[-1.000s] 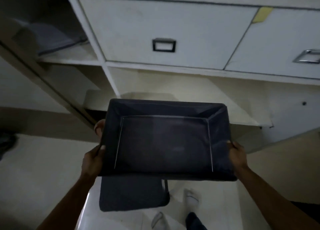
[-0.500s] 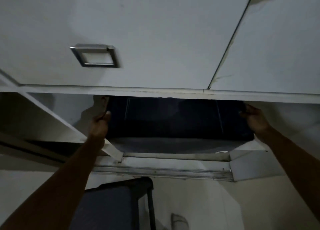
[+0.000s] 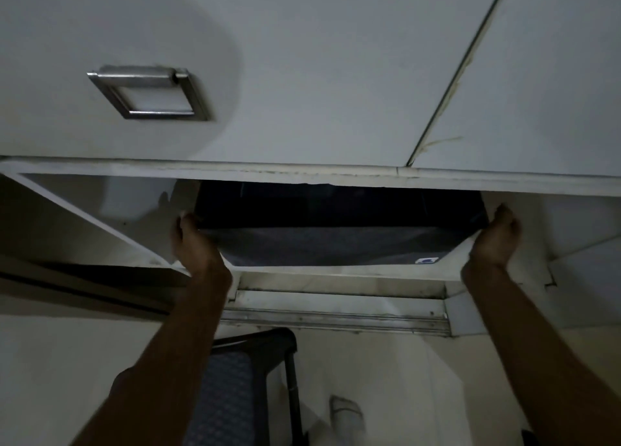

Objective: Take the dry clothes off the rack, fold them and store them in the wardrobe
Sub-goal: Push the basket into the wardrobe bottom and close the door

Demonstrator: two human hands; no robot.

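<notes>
A dark fabric storage box point(image 3: 332, 244) sits in the low open compartment of the white wardrobe point(image 3: 302, 171), its upper part hidden under the shelf edge. A small white label shows at its front right corner. My left hand point(image 3: 193, 240) grips the box's left side, fingers curled over the rim. My right hand point(image 3: 497, 237) holds the box's right side in the same way. No folded clothes are visible inside; the box interior is too dark to tell.
Two white drawer fronts fill the upper view, the left one with a metal handle point(image 3: 148, 92). A sliding-door metal rail point(image 3: 336, 321) runs along the wardrobe's base. A dark chair point(image 3: 235, 388) stands below between my arms, and a socked foot point(image 3: 346, 415) rests on the pale floor.
The box went from being held in front of the wardrobe into the low compartment. Since half a second ago it has come down onto the shelf floor, both hands still on its sides.
</notes>
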